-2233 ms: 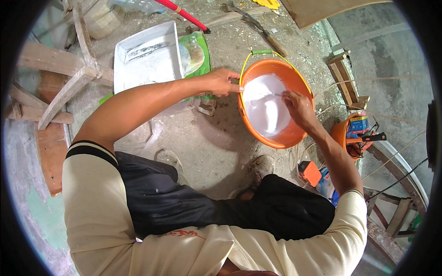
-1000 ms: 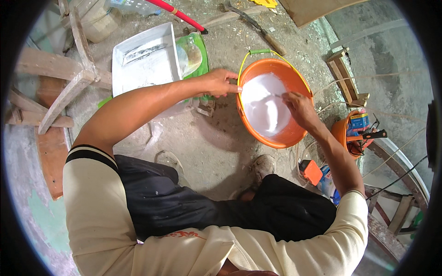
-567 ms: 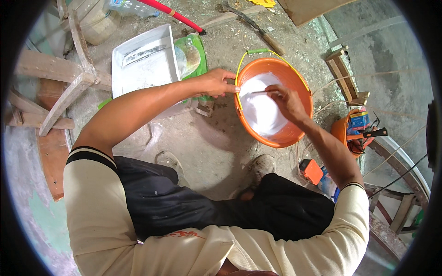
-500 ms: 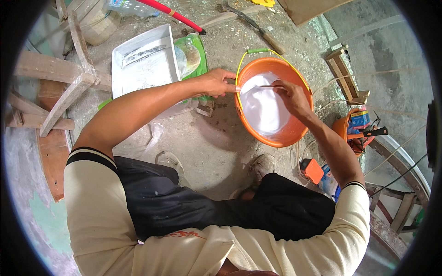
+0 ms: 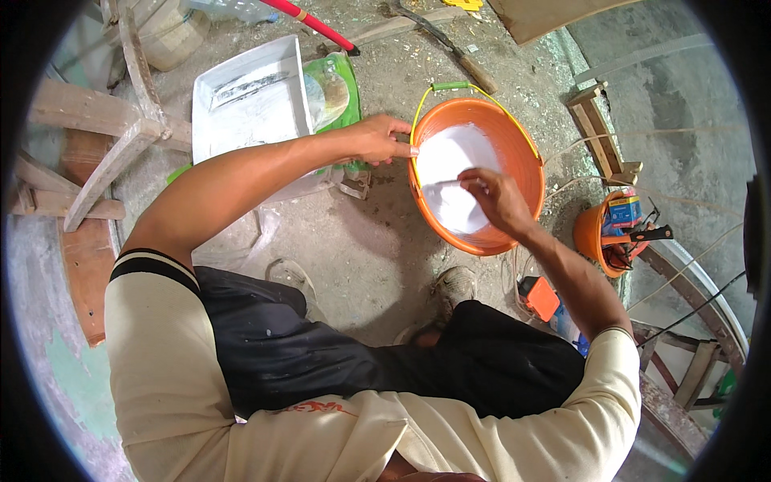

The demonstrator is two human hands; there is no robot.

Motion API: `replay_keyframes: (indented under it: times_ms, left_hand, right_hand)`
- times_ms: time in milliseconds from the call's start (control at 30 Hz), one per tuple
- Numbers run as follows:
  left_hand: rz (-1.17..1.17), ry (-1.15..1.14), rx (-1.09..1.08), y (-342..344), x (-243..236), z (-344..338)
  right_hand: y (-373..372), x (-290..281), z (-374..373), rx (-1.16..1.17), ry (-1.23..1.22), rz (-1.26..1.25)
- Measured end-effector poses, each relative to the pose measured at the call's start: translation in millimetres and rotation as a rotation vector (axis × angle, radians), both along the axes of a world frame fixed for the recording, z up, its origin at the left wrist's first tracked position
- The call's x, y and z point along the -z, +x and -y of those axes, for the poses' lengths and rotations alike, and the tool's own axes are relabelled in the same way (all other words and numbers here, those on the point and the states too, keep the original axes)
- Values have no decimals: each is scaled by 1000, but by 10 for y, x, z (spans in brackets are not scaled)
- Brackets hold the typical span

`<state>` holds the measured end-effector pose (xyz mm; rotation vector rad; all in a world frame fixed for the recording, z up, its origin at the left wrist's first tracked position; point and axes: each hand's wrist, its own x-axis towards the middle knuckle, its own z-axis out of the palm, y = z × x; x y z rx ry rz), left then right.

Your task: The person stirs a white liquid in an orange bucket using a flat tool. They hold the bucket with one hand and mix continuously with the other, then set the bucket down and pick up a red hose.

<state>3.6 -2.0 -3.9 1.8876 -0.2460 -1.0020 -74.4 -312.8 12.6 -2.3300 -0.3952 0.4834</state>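
An orange bucket (image 5: 522,157) with a yellow wire handle (image 5: 506,110) and green grip stands on the floor, holding white liquid (image 5: 454,145). My left hand (image 5: 385,140) pinches the bucket's left rim where the handle runs down. My right hand (image 5: 494,201) is inside the bucket, its fingers closed on a thin stick (image 5: 444,183) whose far end lies in the liquid. Just left of the bucket is a white paint tray (image 5: 245,116), resting on green plastic (image 5: 347,96).
Wooden framing (image 5: 136,140) stands at the left. A red pole (image 5: 313,24) and an old machete (image 5: 446,44) lie beyond the bucket. At the right are a smaller orange bucket of tools (image 5: 594,245), an orange-black object (image 5: 536,297), cables, and a short wooden piece (image 5: 594,132).
My right hand has moved toward me and slightly left with the stick, changing where it sits in the liquid. My left hand stays on the rim, shifted very slightly upward in view.
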Motion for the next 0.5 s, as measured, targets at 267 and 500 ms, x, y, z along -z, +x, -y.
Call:
replay_keyframes:
  times_ms: [267, 500]
  left_hand:
    - [14, -15, -4, -18, 33, -20]
    - [26, -33, -17, -23, 83, -7]
  right_hand:
    - [302, 76, 525, -78, -189, 341]
    - [-444, -196, 189, -91, -97, 50]
